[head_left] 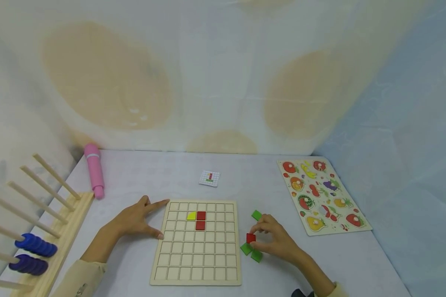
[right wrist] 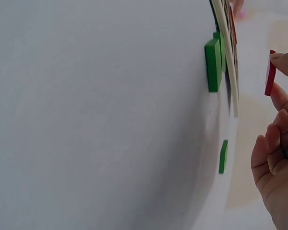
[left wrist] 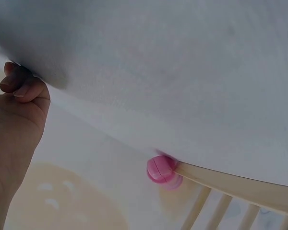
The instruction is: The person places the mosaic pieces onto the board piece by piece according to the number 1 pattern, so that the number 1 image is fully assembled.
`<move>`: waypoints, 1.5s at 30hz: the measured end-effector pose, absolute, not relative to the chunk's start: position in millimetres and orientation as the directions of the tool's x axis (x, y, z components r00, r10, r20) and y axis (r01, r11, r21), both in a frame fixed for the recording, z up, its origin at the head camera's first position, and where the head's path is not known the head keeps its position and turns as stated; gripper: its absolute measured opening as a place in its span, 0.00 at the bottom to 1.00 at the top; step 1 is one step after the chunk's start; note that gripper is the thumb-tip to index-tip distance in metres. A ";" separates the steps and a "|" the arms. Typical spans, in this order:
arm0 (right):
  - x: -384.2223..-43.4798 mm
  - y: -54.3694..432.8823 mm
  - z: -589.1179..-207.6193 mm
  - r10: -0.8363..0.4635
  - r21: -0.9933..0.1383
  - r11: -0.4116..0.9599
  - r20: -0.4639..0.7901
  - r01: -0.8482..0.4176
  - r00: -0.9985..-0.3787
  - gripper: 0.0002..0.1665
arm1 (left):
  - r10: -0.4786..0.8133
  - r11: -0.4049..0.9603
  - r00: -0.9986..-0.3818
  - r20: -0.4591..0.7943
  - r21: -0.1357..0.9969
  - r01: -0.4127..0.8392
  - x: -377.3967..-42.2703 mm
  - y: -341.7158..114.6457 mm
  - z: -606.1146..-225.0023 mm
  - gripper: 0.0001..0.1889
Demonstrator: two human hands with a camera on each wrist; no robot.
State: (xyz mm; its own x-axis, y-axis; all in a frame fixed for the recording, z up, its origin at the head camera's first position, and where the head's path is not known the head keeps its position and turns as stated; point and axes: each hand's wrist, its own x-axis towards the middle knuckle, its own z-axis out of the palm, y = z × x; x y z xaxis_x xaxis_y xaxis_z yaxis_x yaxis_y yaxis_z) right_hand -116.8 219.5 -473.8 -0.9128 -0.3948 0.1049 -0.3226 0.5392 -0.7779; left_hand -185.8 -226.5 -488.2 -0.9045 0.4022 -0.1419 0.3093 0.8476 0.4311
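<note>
Currently, the board (head_left: pixel 191 248) contains a yellow tile (head_left: pixel 191 216) and two red tiles (head_left: pixel 200 225) in separate upper cells. The right hand (head_left: pixel 274 238) pinches a third red tile (head_left: pixel 250 238) beside the board, near loose green tiles (head_left: pixel 257 256). The left hand (head_left: pixel 135 218), fingers spread, touches the board's left edge. Sleeve lettering (head_left: pixel 81 290) is illegible.

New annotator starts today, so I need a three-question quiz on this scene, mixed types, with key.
1. Multiple choice: what colour is the tile pinched by the right hand? (a) green (b) red (c) yellow
2. True or false: the left hand rests on the fruit board.
3. Count: how many tiles lie on the grid board?

Key:
1. b
2. False; it is at the left edge of the grid board.
3. Three: one yellow tile and two red tiles.
</note>
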 end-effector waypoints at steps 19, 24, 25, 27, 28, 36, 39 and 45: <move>-125.2 176.5 -474.0 -0.512 -0.763 0.447 0.209 -0.466 -0.833 0.12 | 0.388 0.857 -0.909 -0.152 0.423 0.295 -186.5 -227.1 -488.1 0.59; -126.6 163.3 -475.6 -0.528 -0.776 0.426 0.205 -0.466 -0.824 0.12 | 0.390 0.856 -0.908 -0.156 0.426 0.294 -186.1 -226.2 -487.3 0.59; -126.8 161.1 -476.2 -0.531 -0.776 0.419 0.211 -0.471 -0.821 0.13 | 0.391 0.855 -0.907 -0.156 0.428 0.294 -185.9 -225.8 -487.1 0.59; -127.7 156.8 -477.6 -0.537 -0.773 0.415 0.218 -0.480 -0.815 0.13 | 0.391 0.854 -0.908 -0.154 0.429 0.295 -185.9 -225.3 -486.8 0.59; -128.2 154.6 -478.1 -0.541 -0.770 0.410 0.225 -0.488 -0.810 0.13 | 0.390 0.855 -0.908 -0.153 0.428 0.295 -185.9 -225.2 -486.8 0.59; -131.5 134.1 -477.8 -0.546 -0.771 0.436 0.183 -0.464 -0.818 0.13 | 0.391 0.852 -0.908 -0.148 0.431 0.297 -186.1 -226.7 -487.2 0.59; -132.7 125.7 -477.0 -0.556 -0.751 0.452 0.186 -0.482 -0.810 0.13 | 0.397 0.846 -0.906 -0.147 0.440 0.300 -185.2 -226.0 -486.3 0.59; -137.0 112.3 -480.5 -0.577 -0.674 0.498 0.212 -0.546 -0.789 0.12 | 0.401 0.845 -0.904 -0.146 0.440 0.304 -183.1 -223.8 -481.6 0.59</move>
State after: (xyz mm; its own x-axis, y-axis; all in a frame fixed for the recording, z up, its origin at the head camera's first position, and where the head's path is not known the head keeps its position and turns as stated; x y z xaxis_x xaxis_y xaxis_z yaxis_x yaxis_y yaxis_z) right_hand -137.0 112.3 -480.5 -0.7886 -0.5771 0.2122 -0.5458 0.4981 -0.6738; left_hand -183.1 -223.8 -481.6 -0.9043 0.4013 -0.1456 0.3043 0.8451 0.4397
